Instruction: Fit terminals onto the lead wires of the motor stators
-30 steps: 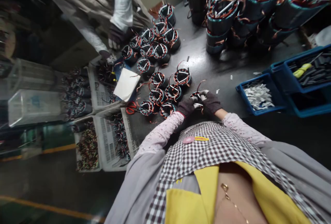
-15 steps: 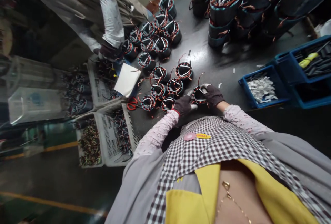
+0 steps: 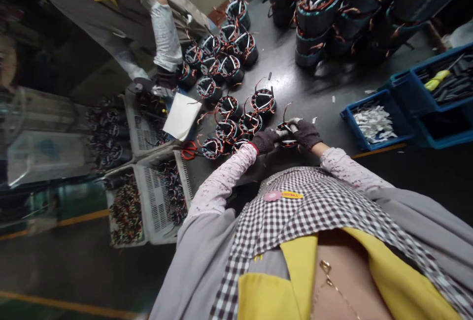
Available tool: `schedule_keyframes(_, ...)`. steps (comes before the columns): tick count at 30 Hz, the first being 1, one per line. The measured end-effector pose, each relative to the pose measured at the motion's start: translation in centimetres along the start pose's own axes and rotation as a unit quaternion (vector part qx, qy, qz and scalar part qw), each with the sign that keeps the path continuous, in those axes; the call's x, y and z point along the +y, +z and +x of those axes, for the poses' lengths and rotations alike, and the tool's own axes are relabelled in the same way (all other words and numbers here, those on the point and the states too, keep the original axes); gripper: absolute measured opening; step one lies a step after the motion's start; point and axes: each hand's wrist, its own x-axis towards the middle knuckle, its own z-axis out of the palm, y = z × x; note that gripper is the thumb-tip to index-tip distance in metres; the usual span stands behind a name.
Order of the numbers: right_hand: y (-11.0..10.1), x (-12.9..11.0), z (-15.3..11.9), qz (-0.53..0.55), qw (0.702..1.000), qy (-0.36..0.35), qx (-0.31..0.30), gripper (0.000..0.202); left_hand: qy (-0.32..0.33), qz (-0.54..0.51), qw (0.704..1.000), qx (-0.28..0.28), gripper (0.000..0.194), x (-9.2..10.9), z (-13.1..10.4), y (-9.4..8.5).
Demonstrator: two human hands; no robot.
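A motor stator, a dark ring with copper windings and a loose lead rising at its back, stands on the table's front part between my hands. My left hand, in a dark glove with pale fingertips, is closed at the ring's left side, its fingertips over the rim. On the opposite side my right hand, gloved alike, has its fingers closed on the rim. Both hands hide much of the ring, and the fine detail at the fingertips cannot be made out. Several similar stators stand just left of my left hand.
Blue bins at right hold white pieces and black sleeves. Tall stator stacks stand at the back. Left are red-handled scissors, white paper and crates. A co-worker's sleeved arm reaches in.
My left hand has shifted slightly right and up, its fingertips now over the stator's opening. My right hand stays at the rim. The co-worker's arm has moved a little.
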Motion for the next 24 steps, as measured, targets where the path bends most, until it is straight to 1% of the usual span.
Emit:
schedule_keyframes(2, 0.0, 0.1, 0.0, 0.004, 1.000, 0.000, 0.005, 0.040, 0.006, 0.007, 1.000, -0.018, 0.040, 0.2, 0.3, -0.1)
schedule_keyframes(4, 0.1, 0.3, 0.0, 0.013, 1.000, 0.002, 0.005, 0.039, 0.012, 0.019, 0.999, -0.022, 0.037, 0.6, 0.7, -0.4)
schedule_keyframes(6, 0.2, 0.4, -0.1, 0.025, 1.000, 0.000, 0.005, 0.039, 0.018, 0.035, 0.999, -0.017, 0.039, 1.2, 0.8, -0.7)
schedule_keyframes(9, 0.4, 0.4, -0.1, 0.033, 0.999, -0.003, 0.013, 0.040, 0.022, 0.049, 0.999, -0.002, 0.048, 2.4, 0.4, -0.8)
schedule_keyframes(11, 0.4, 0.2, -0.1, 0.034, 0.999, -0.005, 0.015, 0.040, -0.006, 0.044, 0.999, 0.008, 0.051, 3.0, -0.3, -0.5)
schedule_keyframes(13, 0.3, 0.1, -0.2, 0.039, 0.999, -0.006, 0.012, 0.039, -0.060, 0.031, 0.998, 0.011, 0.048, 3.1, -1.3, 0.1)
schedule_keyframes(15, 0.2, -0.1, -0.4, 0.049, 0.999, -0.005, 0.007, 0.039, -0.114, 0.007, 0.993, 0.013, 0.045, 2.7, -2.4, 0.9)
schedule_keyframes(17, 0.1, -0.2, -0.5, 0.054, 0.999, 0.001, 0.003, 0.039, -0.132, -0.019, 0.991, 0.032, 0.045, 2.3, -3.3, 1.4)
schedule_keyframes(19, 0.2, -0.2, -0.5, 0.053, 0.999, 0.007, 0.002, 0.039, -0.110, -0.023, 0.993, 0.042, 0.050, 2.0, -3.5, 1.3)
schedule_keyframes(21, 0.2, -0.1, -0.5, 0.045, 0.999, 0.011, 0.004, 0.038, -0.066, 0.002, 0.998, 0.023, 0.058, 2.1, -3.0, 0.8)
schedule_keyframes(22, 0.3, 0.0, -0.4, 0.040, 0.999, 0.010, 0.005, 0.038, -0.045, 0.019, 0.999, 0.006, 0.058, 2.2, -2.6, 0.4)
schedule_keyframes(24, 0.3, 0.2, -0.3, 0.030, 1.000, 0.009, 0.003, 0.039, -0.018, 0.046, 0.999, -0.024, 0.046, 2.6, -1.6, -0.3)
